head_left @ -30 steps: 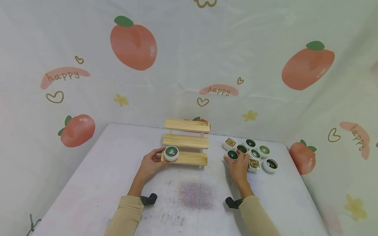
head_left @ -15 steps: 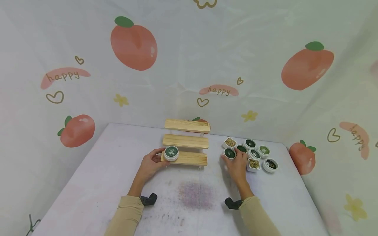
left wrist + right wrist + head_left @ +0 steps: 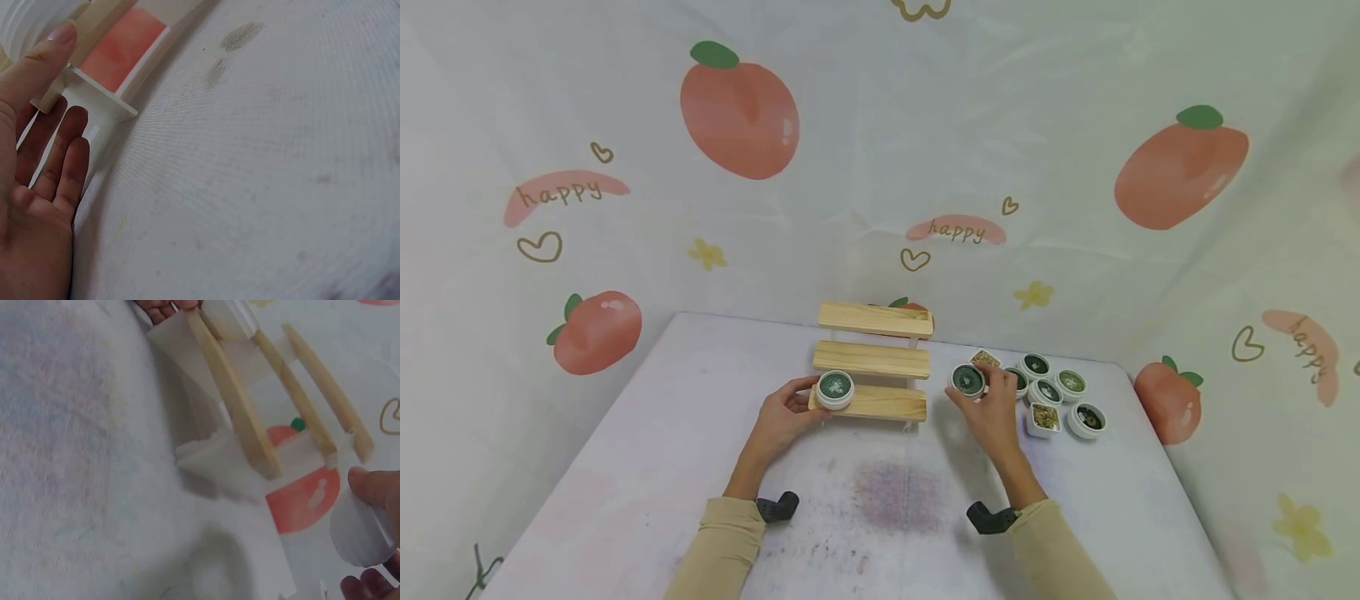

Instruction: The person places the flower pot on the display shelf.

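A three-tier wooden shelf (image 3: 880,360) on white supports stands mid-table in the head view. On the left end of its lowest board sits a round white pot (image 3: 836,389) with a speckled green top. My left hand (image 3: 781,423) grips that pot from the left, the thumb (image 3: 44,59) along its ribbed side in the left wrist view. To the right of the shelf, my right hand (image 3: 997,417) holds a second round white pot (image 3: 967,380) with a dark green top between thumb and fingers. Its ribbed side (image 3: 359,532) shows in the right wrist view, raised above the table.
Several round white pots with green or dark tops, such as one light green pot (image 3: 1071,382), cluster at the right. Two square white pots with brownish contents, one in front (image 3: 1044,419) and one behind (image 3: 986,357), stand there too. A printed cloth (image 3: 850,167) hangs behind the table.
My right hand has lifted its pot out of the cluster and carried it left and up, toward the shelf. The left hand and its pot have stayed in place.
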The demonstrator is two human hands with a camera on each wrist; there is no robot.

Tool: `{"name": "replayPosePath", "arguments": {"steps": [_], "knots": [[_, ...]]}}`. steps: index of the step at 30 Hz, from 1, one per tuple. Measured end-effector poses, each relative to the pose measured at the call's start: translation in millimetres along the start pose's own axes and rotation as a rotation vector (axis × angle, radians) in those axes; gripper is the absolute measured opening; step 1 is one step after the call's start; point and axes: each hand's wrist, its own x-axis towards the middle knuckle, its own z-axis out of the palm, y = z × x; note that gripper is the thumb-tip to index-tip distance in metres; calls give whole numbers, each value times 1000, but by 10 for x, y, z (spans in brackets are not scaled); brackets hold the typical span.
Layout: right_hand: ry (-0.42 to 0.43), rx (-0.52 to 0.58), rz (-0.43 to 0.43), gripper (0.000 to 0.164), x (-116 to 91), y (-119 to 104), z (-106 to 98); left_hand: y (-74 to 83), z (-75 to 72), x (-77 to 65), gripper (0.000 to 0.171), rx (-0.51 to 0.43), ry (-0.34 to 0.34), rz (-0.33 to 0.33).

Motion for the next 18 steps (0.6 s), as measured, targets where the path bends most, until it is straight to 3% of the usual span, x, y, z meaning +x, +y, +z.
{"name": "replayPosePath", "arguments": {"steps": [5, 18], "knots": [[-48, 65, -27, 63, -20, -132, 2, 15, 0, -7, 71, -1, 3, 2], [-170, 197, 15, 67, -123, -421, 124, 20, 12, -8, 71, 1, 14, -4]]}}
